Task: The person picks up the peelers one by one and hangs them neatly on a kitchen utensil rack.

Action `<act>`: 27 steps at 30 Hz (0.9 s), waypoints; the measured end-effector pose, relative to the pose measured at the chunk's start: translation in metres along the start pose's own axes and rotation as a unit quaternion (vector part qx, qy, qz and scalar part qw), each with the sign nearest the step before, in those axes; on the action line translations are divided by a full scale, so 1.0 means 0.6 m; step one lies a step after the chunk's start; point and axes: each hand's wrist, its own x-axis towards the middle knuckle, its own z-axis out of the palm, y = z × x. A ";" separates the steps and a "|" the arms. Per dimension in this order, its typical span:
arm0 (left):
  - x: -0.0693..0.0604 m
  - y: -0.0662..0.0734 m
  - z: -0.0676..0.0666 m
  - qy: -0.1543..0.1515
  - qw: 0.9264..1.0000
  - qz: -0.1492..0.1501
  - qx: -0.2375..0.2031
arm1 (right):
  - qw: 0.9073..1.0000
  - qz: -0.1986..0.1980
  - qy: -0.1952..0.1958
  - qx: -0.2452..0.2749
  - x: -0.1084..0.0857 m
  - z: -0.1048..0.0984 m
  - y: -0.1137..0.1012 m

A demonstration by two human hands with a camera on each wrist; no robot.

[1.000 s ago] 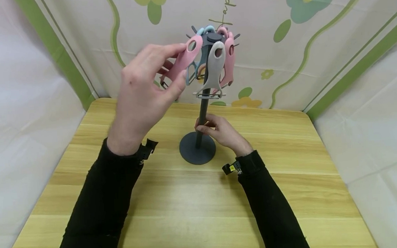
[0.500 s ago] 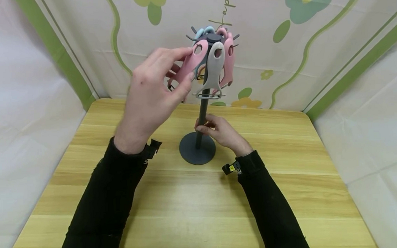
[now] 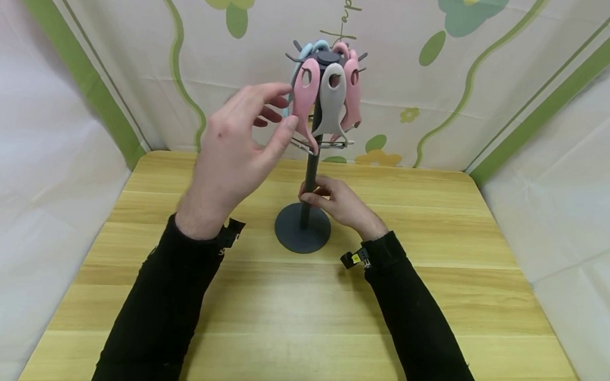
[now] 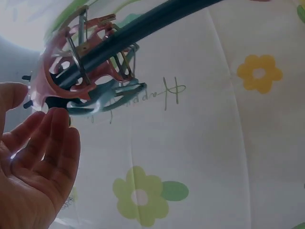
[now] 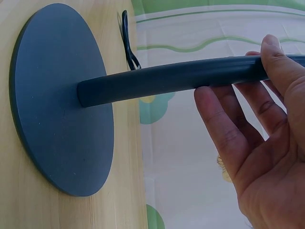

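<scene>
A dark grey rack with a round base [image 3: 292,235], a pole [image 3: 312,168] and thin hooks at its top stands upright on the table. A pink peeler [image 3: 303,100] hangs by its handle hole on a near hook, blade end down. Beside it hang a grey peeler [image 3: 333,98], another pink peeler [image 3: 353,94] and light blue ones [image 4: 112,98] further round. My left hand [image 3: 236,139] is at the left of the near pink peeler, its fingers loosely spread and its thumb tip close to or touching it. Low on the pole, my right hand [image 3: 343,202] grips with thumb and fingers.
The rack stands toward the back of a wooden table [image 3: 272,332]. A printed fabric curtain [image 3: 431,107] rises close behind it, with white fabric walls at left and right. A slim dark looped thing [image 5: 126,36] shows beyond the base in the right wrist view.
The near pink peeler was slanted in my left hand and moved right onto its hook. It now hangs down, and the left fingers have loosened from it. My right hand stayed on the pole.
</scene>
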 end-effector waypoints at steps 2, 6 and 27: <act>-0.002 -0.009 -0.001 -0.002 1.000 -0.011 -0.004 | 1.000 0.000 0.001 0.001 0.000 0.000 0.000; -0.008 -0.029 -0.002 -0.011 0.999 -0.045 -0.006 | 1.000 -0.001 0.001 0.001 0.000 0.000 0.001; -0.065 -0.153 0.020 -0.074 0.980 -0.175 0.056 | 1.000 0.001 0.001 -0.005 0.001 0.000 0.001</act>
